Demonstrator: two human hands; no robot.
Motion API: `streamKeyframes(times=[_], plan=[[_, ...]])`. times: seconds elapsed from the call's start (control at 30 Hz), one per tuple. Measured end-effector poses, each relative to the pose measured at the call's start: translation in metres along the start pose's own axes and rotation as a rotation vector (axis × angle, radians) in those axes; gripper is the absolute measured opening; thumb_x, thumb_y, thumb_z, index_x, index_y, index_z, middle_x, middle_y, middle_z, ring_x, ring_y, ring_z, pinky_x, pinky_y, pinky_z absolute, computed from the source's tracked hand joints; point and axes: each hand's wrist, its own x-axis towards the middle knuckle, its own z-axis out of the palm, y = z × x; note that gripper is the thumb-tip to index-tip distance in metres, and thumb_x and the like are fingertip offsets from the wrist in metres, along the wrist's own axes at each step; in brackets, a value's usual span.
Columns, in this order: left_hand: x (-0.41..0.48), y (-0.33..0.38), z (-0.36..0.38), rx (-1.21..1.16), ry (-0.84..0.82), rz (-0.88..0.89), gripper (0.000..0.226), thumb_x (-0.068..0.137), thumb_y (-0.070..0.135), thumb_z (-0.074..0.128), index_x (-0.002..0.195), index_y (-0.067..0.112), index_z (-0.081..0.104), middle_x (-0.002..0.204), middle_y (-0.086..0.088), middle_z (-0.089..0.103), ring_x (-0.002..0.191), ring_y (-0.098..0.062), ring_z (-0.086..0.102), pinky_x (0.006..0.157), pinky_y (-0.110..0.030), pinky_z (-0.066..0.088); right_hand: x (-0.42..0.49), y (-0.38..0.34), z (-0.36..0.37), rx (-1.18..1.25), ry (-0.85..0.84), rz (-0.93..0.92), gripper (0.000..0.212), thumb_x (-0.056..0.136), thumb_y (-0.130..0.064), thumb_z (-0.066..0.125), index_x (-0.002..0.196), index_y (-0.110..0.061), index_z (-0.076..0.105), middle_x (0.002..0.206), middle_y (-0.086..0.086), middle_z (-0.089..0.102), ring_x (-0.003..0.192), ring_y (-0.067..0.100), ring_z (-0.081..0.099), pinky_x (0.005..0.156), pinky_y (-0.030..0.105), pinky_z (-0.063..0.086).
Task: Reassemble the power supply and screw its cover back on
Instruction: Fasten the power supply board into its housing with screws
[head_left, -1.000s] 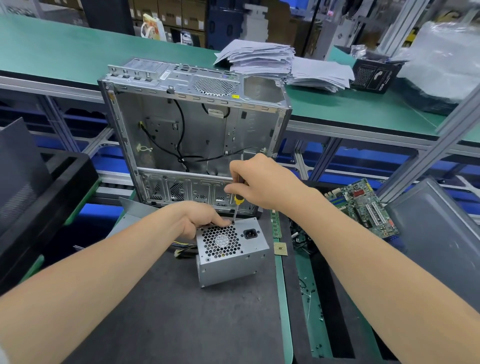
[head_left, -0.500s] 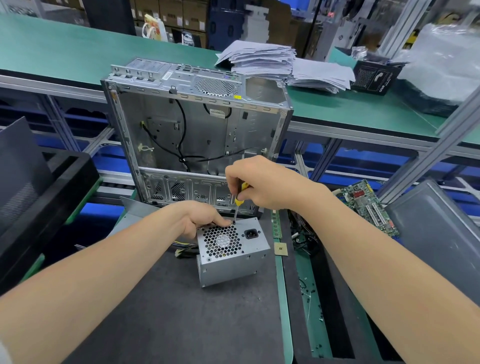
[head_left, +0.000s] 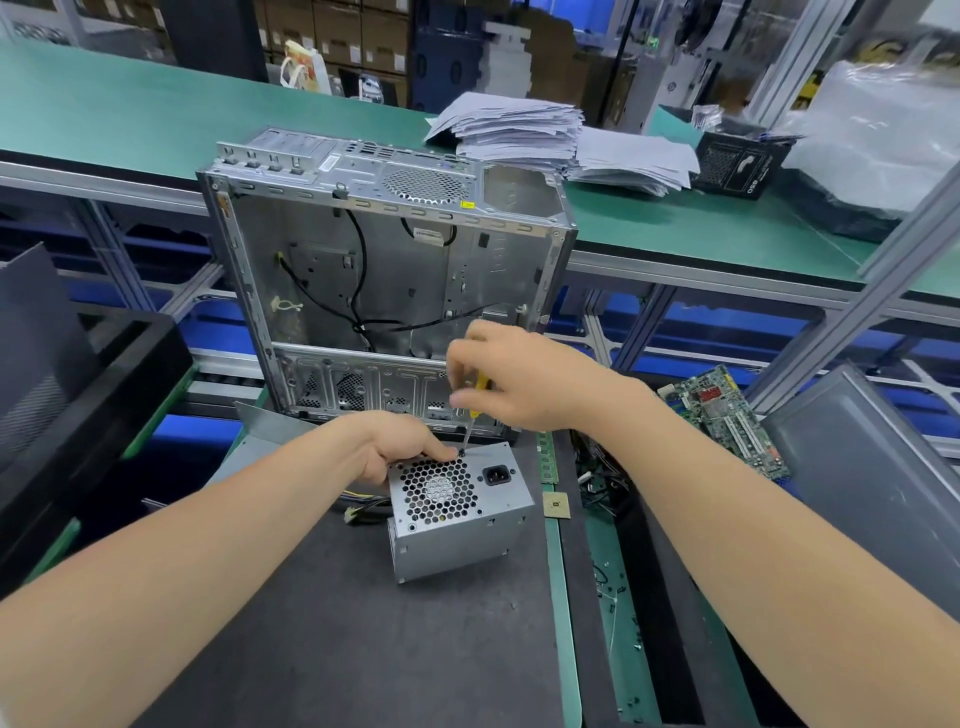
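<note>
Power supply (head_left: 467, 525) is sitting on the dark mat (head_left: 337, 634), just in front of the open computer case (head_left: 363, 260). Its fan grille (head_left: 441, 488) is facing up and its cables (head_left: 363, 512) are trailing out to the left. I am steadying it with my left hand (head_left: 400, 447), fingers curled over its far left corner and one fingertip (head_left: 447, 455) lying right beside the screw (head_left: 461, 453) at the far edge of the top face. My right hand (head_left: 519, 379) is wrapping its fingers round the yellow handle of the screwdriver (head_left: 480, 388), whose tip is standing in that screw.

What I am worrying about is the tip riding out of the screw head. The shaft is leaning a little rather than standing straight, so if I am turning without pressing down it could skid across the grille or jab the fingertip I am holding so close. A screw going in crooked could also be chewing up its thread. The box is resting free on the mat, so if my left hand is slackening, it could be twisting round with the driver. A dropped screw would be vanishing among the loose screws (head_left: 637, 646) on the green strip to my right, below the circuit board (head_left: 727, 415).
</note>
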Motion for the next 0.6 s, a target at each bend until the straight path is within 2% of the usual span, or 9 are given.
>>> streamKeyframes(times=[0.03, 0.1, 0.17, 0.27, 0.37, 0.43, 0.47, 0.53, 0.6], plan=[[0.000, 0.000, 0.000, -0.006, 0.001, -0.002, 0.032, 0.098, 0.018, 0.070, 0.124, -0.001, 0.067, 0.124, -0.018, 0.073, 0.123, -0.034, 0.066, 0.109, -0.052, 0.050, -0.003, 0.001, -0.004, -0.015, -0.046, -0.077, 0.006, 0.101, -0.030, 0.063, 0.105, -0.025, 0.064, 0.113, -0.005, 0.051, 0.096, 0.017, 0.057, 0.083, 0.040, 0.052], [-0.001, 0.000, 0.001, -0.011, 0.005, -0.003, 0.035, 0.098, 0.017, 0.070, 0.128, -0.001, 0.066, 0.124, -0.018, 0.073, 0.122, -0.033, 0.067, 0.109, -0.052, 0.050, -0.004, 0.002, -0.008, -0.076, -0.095, -0.169, 0.014, 0.099, -0.009, 0.062, 0.102, -0.021, 0.069, 0.114, -0.004, 0.053, 0.101, 0.016, 0.055, 0.088, 0.038, 0.051], [0.000, 0.000, 0.001, -0.010, 0.011, 0.000, 0.037, 0.097, 0.016, 0.071, 0.129, -0.001, 0.065, 0.124, -0.018, 0.073, 0.121, -0.034, 0.067, 0.108, -0.052, 0.050, -0.002, 0.001, -0.010, -0.107, -0.099, -0.199, 0.019, 0.099, -0.004, 0.061, 0.102, -0.019, 0.071, 0.110, -0.004, 0.058, 0.102, 0.015, 0.054, 0.089, 0.035, 0.050], [0.002, 0.000, 0.000, -0.026, -0.003, -0.009, 0.038, 0.098, 0.016, 0.070, 0.131, -0.002, 0.065, 0.125, -0.019, 0.072, 0.122, -0.035, 0.066, 0.110, -0.053, 0.049, 0.001, -0.003, -0.009, -0.102, -0.073, -0.160, 0.013, 0.099, -0.011, 0.065, 0.104, -0.023, 0.066, 0.104, -0.006, 0.060, 0.099, 0.015, 0.052, 0.082, 0.032, 0.048], [0.003, -0.001, -0.002, -0.034, -0.013, -0.016, 0.036, 0.098, 0.016, 0.070, 0.129, -0.001, 0.066, 0.121, -0.018, 0.074, 0.119, -0.034, 0.069, 0.108, -0.053, 0.051, 0.002, -0.003, -0.006, -0.034, 0.018, -0.072, 0.007, 0.097, -0.027, 0.070, 0.102, -0.022, 0.068, 0.084, -0.011, 0.060, 0.081, 0.007, 0.051, 0.062, 0.025, 0.042], [0.004, -0.001, -0.003, -0.051, -0.022, -0.013, 0.035, 0.098, 0.016, 0.070, 0.128, 0.000, 0.067, 0.119, -0.017, 0.075, 0.116, -0.032, 0.070, 0.107, -0.052, 0.052, 0.006, -0.005, -0.001, -0.029, 0.082, 0.003, 0.022, 0.097, -0.040, 0.069, 0.095, -0.018, 0.066, 0.073, -0.010, 0.057, 0.072, 0.005, 0.051, 0.055, 0.027, 0.041], [0.003, -0.001, -0.003, -0.058, -0.024, -0.013, 0.034, 0.098, 0.016, 0.070, 0.128, 0.000, 0.067, 0.118, -0.017, 0.075, 0.115, -0.032, 0.071, 0.107, -0.051, 0.052, 0.008, -0.007, 0.004, -0.025, 0.111, 0.046, 0.029, 0.097, -0.044, 0.067, 0.088, -0.017, 0.063, 0.071, -0.006, 0.055, 0.070, 0.010, 0.053, 0.053, 0.030, 0.040], [0.004, -0.002, -0.002, -0.045, -0.021, -0.006, 0.033, 0.098, 0.016, 0.070, 0.128, 0.000, 0.067, 0.119, -0.016, 0.075, 0.117, -0.033, 0.070, 0.107, -0.052, 0.052, 0.012, -0.012, 0.016, 0.043, 0.191, 0.138, 0.039, 0.098, -0.044, 0.064, 0.073, -0.016, 0.049, 0.066, 0.000, 0.049, 0.067, 0.021, 0.050, 0.050, 0.031, 0.033], [0.003, -0.002, -0.001, -0.028, -0.012, 0.011, 0.032, 0.098, 0.015, 0.070, 0.126, -0.001, 0.068, 0.120, -0.017, 0.075, 0.119, -0.033, 0.068, 0.108, -0.053, 0.051, 0.017, -0.015, 0.027, 0.099, 0.285, 0.281, 0.043, 0.097, -0.035, 0.063, 0.066, -0.016, 0.039, 0.063, 0.002, 0.042, 0.060, 0.024, 0.045, 0.048, 0.030, 0.027]])
